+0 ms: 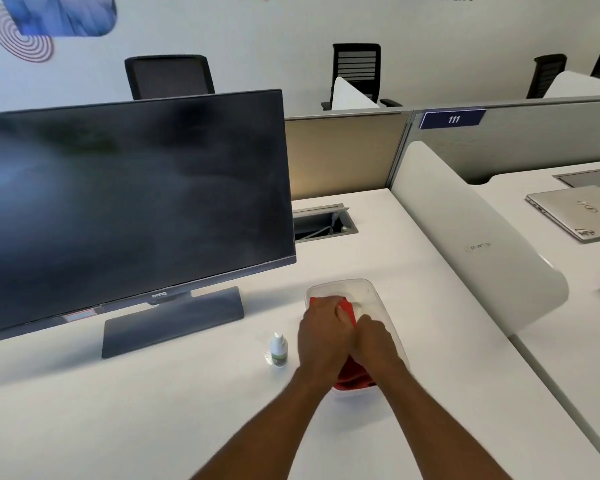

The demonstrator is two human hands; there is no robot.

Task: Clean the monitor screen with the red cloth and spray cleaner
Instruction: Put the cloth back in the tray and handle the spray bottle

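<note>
A dark monitor (132, 202) stands on its stand at the left of the white desk (118, 410). To its right sits a clear plastic tub (368, 292) holding the red cloth (352, 375). Both hands are inside the tub, side by side: my left hand (323, 337) grips the cloth's far end and my right hand (374, 341) presses on its middle. The cloth's near end bulges out between my wrists. A small white spray bottle (279, 348) with a green label stands upright just left of the tub, apart from my left hand.
A cable hatch (323, 223) is open in the desk behind the tub. A curved white divider (465, 237) borders the desk on the right, with a closed laptop (579, 213) beyond it. Partition panels and black office chairs (168, 76) stand at the back.
</note>
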